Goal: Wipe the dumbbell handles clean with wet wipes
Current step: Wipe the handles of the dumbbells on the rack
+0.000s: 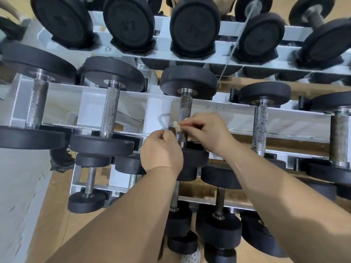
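A dumbbell with black round heads lies on the middle shelf of a white rack [157,111], its knurled steel handle [185,109] running away from me. My right hand [207,133] pinches a small crumpled white wet wipe [177,125] against the lower part of that handle. Just left of the handle, my left hand [161,150] is curled, its fingertips pinched near the wipe's lower edge; whether it holds part of the wipe is hidden. Both forearms reach in from the bottom of the view.
More dumbbells fill the shelf: knurled handles at left [109,111] and far left [36,105], speckled ones at right [260,122] and far right [339,137]. Bigger dumbbells [195,25] sit on the upper shelf, smaller ones [89,183] below. The floor [57,215] is wooden.
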A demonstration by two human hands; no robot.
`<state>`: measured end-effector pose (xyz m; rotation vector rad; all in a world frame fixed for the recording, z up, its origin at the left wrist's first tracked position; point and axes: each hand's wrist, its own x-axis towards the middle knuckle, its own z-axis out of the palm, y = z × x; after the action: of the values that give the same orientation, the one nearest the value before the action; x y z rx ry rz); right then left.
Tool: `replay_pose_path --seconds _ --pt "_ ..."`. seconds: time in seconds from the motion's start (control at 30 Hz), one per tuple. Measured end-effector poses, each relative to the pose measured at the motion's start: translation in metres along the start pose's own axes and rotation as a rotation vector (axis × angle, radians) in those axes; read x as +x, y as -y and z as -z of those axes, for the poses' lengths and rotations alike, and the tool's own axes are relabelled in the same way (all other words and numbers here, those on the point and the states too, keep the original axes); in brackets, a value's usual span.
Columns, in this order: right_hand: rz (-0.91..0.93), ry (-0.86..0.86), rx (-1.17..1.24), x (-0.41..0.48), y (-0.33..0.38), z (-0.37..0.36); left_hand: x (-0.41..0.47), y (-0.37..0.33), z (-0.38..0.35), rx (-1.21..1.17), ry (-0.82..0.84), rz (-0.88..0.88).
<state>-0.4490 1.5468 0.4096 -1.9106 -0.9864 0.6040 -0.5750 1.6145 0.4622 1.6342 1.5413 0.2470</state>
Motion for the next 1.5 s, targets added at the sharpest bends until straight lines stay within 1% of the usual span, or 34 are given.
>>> replay_pose_path --seconds 0.07,0.13,0.17,0.2,0.23,0.33,0.37,0.4,0.47,0.53,0.6,0.63,0.67,0.7,0.8,0.83,0.87,0.9,1.0,1.07,1.13,1.23,1.3,1.37,1.5 --pt "0.041 -0.115 -0.067 0.017 0.002 0.002 0.000 0.000 0.001 -0.004 -0.002 -0.008" --pt "0.036 -0.251 -0.082 0.032 0.006 0.004 0.000 0.000 0.002 0.011 -0.006 -0.025" --pt "0.028 -0.293 -0.066 0.035 0.008 0.003 0.001 0.000 0.002 0.021 -0.010 -0.033" --pt "0.018 -0.299 -0.047 0.033 0.009 0.002 0.001 0.000 0.002 0.029 -0.012 -0.038" --pt "0.003 -0.259 -0.030 0.027 0.008 0.000 0.002 0.001 0.002 0.035 -0.012 -0.043" --pt "-0.089 0.005 0.075 0.000 0.003 -0.002 0.003 0.002 0.001 0.046 -0.010 -0.056" --pt "-0.093 0.062 0.099 -0.006 0.000 -0.002 0.003 0.002 0.001 0.044 -0.011 -0.059" --pt "-0.082 0.077 0.101 -0.007 -0.001 -0.001 0.004 0.002 0.000 0.043 -0.014 -0.059" --pt "-0.037 0.018 0.055 0.003 0.002 0.001 0.005 0.003 0.000 0.044 -0.022 -0.062" --pt "-0.008 -0.134 0.007 0.021 0.005 0.002 0.005 0.003 0.001 0.039 -0.024 -0.066" --pt "-0.024 -0.280 0.043 0.034 0.006 0.001 0.006 0.003 0.003 0.023 -0.015 -0.059" --pt "-0.039 -0.298 0.086 0.035 0.005 0.001 0.007 0.003 0.003 0.015 -0.009 -0.047" --pt "-0.056 -0.274 0.137 0.031 0.004 0.000 0.009 0.003 0.004 -0.001 -0.004 -0.029" --pt "-0.073 -0.212 0.180 0.023 0.004 -0.001 0.011 0.004 0.005 -0.024 0.002 -0.012" --pt "-0.140 0.075 0.224 -0.007 0.000 -0.002 0.015 0.006 0.004 -0.060 0.008 0.017" --pt "-0.145 0.125 0.220 -0.012 -0.001 -0.001 0.014 0.005 0.004 -0.059 0.005 0.016" --pt "-0.142 0.129 0.217 -0.011 -0.001 -0.001 0.013 0.004 0.003 -0.055 0.004 0.011" --pt "-0.130 0.092 0.223 -0.006 0.000 0.000 0.011 0.003 0.003 -0.053 0.005 0.004" --pt "-0.120 -0.144 0.279 0.021 0.005 0.002 0.011 0.003 0.003 -0.042 0.005 0.014" --pt "-0.146 -0.220 0.347 0.032 0.008 0.000 0.015 0.006 0.004 -0.065 0.005 0.037" --pt "-0.185 -0.196 0.387 0.025 0.006 -0.005 0.017 0.009 0.005 -0.104 0.022 0.048" --pt "-0.222 -0.031 0.424 -0.008 -0.004 -0.010 0.014 0.007 0.004 -0.156 0.017 0.056" --pt "-0.229 0.010 0.452 -0.018 -0.009 -0.012 0.014 0.007 0.002 -0.164 0.005 0.060" --pt "-0.244 -0.047 0.503 -0.008 -0.010 -0.014 0.014 0.008 0.002 -0.164 0.006 0.069" --pt "-0.223 -0.247 0.614 0.029 -0.005 -0.019 0.010 0.005 0.003 -0.198 0.006 0.093"
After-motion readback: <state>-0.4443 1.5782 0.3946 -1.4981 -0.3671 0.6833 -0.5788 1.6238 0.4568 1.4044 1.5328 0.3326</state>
